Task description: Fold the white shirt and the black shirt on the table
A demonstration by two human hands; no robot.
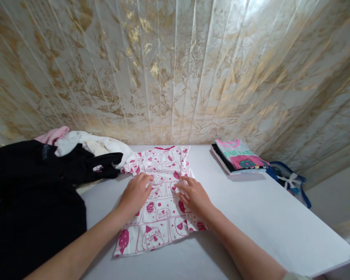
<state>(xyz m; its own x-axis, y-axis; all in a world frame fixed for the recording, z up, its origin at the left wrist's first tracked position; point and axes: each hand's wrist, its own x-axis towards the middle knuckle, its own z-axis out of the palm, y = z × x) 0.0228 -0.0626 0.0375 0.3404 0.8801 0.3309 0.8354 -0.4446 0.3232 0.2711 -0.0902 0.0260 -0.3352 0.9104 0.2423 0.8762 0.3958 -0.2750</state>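
resting flat on the white table (251,217), a small white cotton shirt with a pink cartoon print (160,202) lies spread out near the middle of the table's width, its neckline toward the far edge by the wall and its hem toward the near edge. the left hand (136,193) lies palm down on the shirt's left half, fingers loosely spread and pressing the fabric, gripping nothing. the right hand (195,197) lies palm down on the shirt's right half, fingers spread and pointing inward toward the left hand; the two hands are near each other but apart.

a pile of black cloth (32,194) covers the table's left edge and near-left corner, one black sleeve reaching just beside the shirt's left shoulder. behind it, at the far-left corner, sit crumpled white garments (87,143) and a bit of pink fabric (52,135). at the far-right corner a short stack of folded shirts (239,157) rests, the top one pale green with a pink print, well apart from the hands. off the right edge hangs a blue-trimmed bag (291,181). a glossy panelled wall with gold marbling (175,70) rises behind the table.
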